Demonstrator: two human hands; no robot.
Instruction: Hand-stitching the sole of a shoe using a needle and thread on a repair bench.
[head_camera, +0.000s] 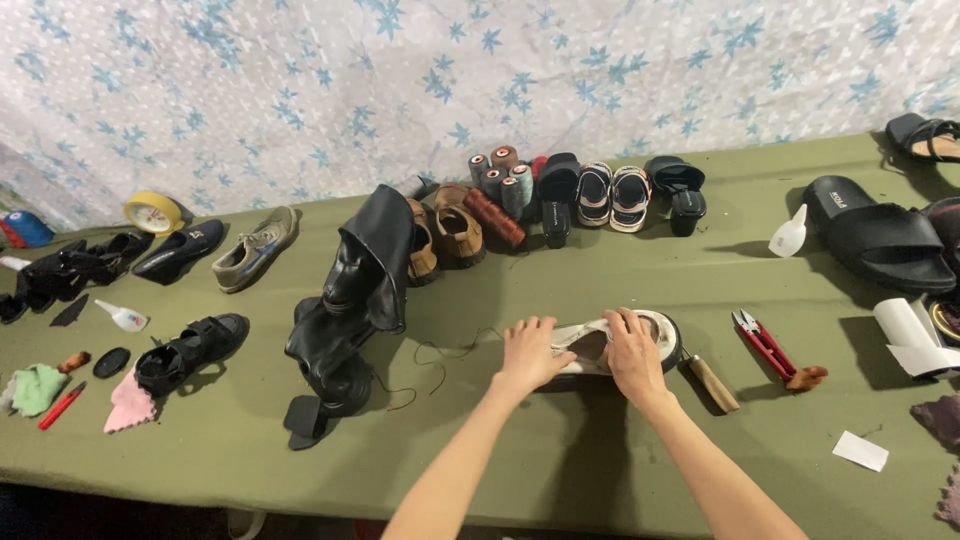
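Snips (762, 345) right of sandal (620, 345)

Olive-green cloth table (560, 470): shoes, black boots (350, 300), thread spools (503, 178), red snips (762, 342), glue bottle (789, 233), yellow tape roll (153, 212), pink rag (129, 403).

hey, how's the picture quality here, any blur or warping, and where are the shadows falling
Head view: sharp at the centre, where the left hand and right hand press on a pale shoe; the wide lens bows the table edge and stretches the corners; light is soft and even, with a dark shadow under the forearms and short ones beside the black slide sandal; no glare.
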